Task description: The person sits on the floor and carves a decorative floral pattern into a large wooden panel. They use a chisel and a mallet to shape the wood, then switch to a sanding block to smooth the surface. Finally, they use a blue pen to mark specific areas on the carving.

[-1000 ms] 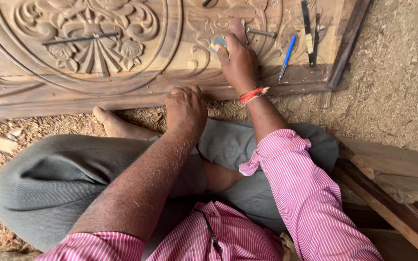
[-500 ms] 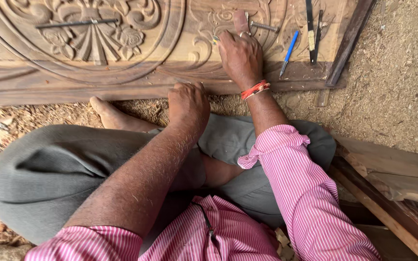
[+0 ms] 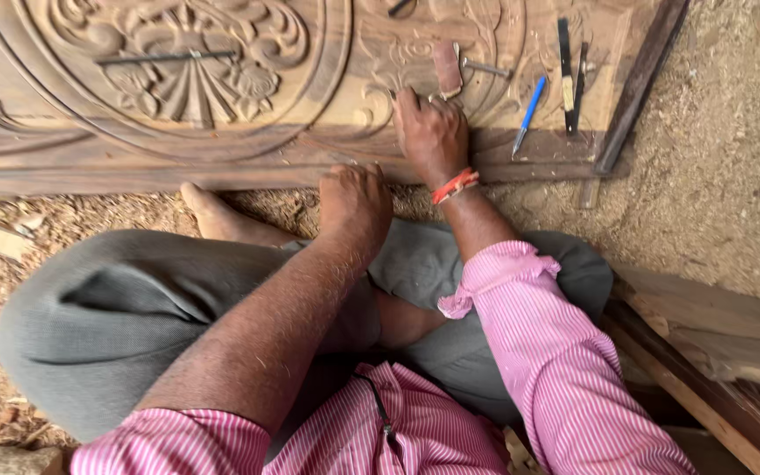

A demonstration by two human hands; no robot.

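A big carved wooden panel (image 3: 327,132) lies on the ground in front of my crossed legs. My right hand (image 3: 431,132), with an orange band at the wrist, presses fingers-down on the carving near the panel's lower edge; whatever is under the fingers is hidden. Just beyond its fingertips lies a small brown block (image 3: 447,69). My left hand (image 3: 354,198) rests as a loose fist against the panel's lower edge, with nothing visible in it.
A blue pen (image 3: 529,110), two dark chisels (image 3: 566,70) and a metal pin (image 3: 485,66) lie on the panel's right part. A thin metal rod (image 3: 164,57) crosses the central fan carving. A wooden strip (image 3: 639,84) leans at the right edge. Sawdust covers the ground; planks (image 3: 714,352) lie lower right.
My right hand has slid down the carving toward me, away from the brown block. My left hand has stayed at the panel's edge.
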